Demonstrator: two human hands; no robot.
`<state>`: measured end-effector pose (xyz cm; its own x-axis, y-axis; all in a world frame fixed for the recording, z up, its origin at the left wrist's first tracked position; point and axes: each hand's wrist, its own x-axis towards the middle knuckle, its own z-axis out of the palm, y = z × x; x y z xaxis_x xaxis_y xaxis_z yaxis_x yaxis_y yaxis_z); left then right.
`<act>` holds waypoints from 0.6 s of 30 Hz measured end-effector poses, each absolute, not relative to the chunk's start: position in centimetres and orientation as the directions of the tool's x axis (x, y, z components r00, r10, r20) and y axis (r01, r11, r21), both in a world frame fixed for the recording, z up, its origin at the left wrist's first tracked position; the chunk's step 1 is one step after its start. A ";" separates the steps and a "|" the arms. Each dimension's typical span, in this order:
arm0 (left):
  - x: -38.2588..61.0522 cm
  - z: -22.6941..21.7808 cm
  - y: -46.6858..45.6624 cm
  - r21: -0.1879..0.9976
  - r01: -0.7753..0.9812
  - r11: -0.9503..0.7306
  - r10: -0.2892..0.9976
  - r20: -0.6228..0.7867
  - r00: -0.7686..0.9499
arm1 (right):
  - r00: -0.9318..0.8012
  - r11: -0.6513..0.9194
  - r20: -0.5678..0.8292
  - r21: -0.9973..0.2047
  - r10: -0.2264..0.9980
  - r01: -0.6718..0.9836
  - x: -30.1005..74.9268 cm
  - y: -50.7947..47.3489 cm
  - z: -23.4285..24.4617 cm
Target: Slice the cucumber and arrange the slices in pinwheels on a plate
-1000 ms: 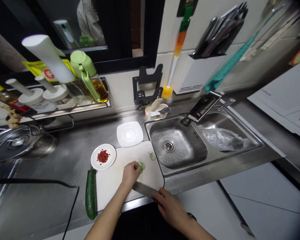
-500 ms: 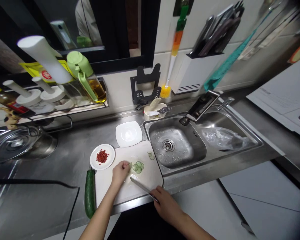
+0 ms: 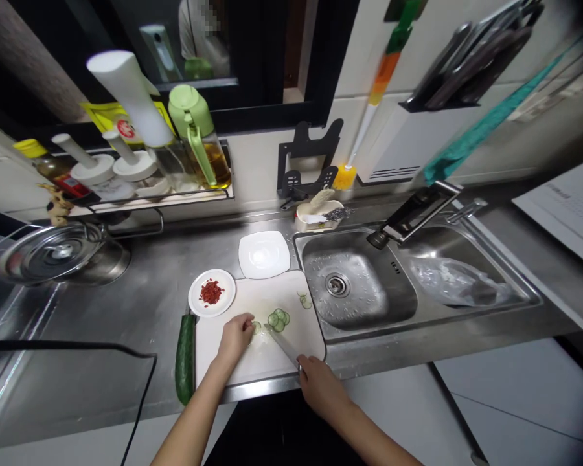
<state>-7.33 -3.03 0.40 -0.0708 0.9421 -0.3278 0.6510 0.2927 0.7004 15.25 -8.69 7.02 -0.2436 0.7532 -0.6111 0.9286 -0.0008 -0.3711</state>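
My right hand [image 3: 320, 386] is wrapped round the handle of a knife [image 3: 285, 347], its blade angled up and left over the white cutting board [image 3: 214, 359]. The knife tip is near a small overlapping group of cucumber slices [image 3: 278, 320]. Left of the blade, my left hand [image 3: 236, 336] has its fingers pinched together at a single cucumber slice [image 3: 256, 328], low over the board. Thin cucumber pieces [image 3: 304, 299] lie at the board's right edge. A long dark green cucumber [image 3: 184, 362] rests along its left side.
Behind the board stand a plate of chopped red pieces [image 3: 212, 292] and a square white plate [image 3: 264, 254]. The sink [image 3: 359, 285] is at right, with a plastic bag [image 3: 459, 282]. A lidded pot [image 3: 97, 255] and a black cord [image 3: 78, 347] are at left.
The view has turned, so the scene sits further right. My left hand has lowered the cucumber slice toward the board, and the knife tip has come nearer the grouped slices.
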 end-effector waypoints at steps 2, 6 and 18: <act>-7.3 0.6 -3.2 0.663 0.700 0.266 0.952 -0.296 -0.082 | -0.237 0.005 -0.640 -0.342 0.731 0.940 14.7 -8.5 7.2; -7.5 0.4 -3.9 0.646 0.719 0.256 0.960 -0.258 -0.110 | -0.257 0.080 -0.629 -0.295 0.734 0.952 13.4 -8.6 7.5; -7.5 0.1 -4.4 0.681 0.682 0.267 0.962 -0.230 -0.147 | -0.289 0.185 -0.607 -0.229 0.740 0.956 11.0 -9.1 8.1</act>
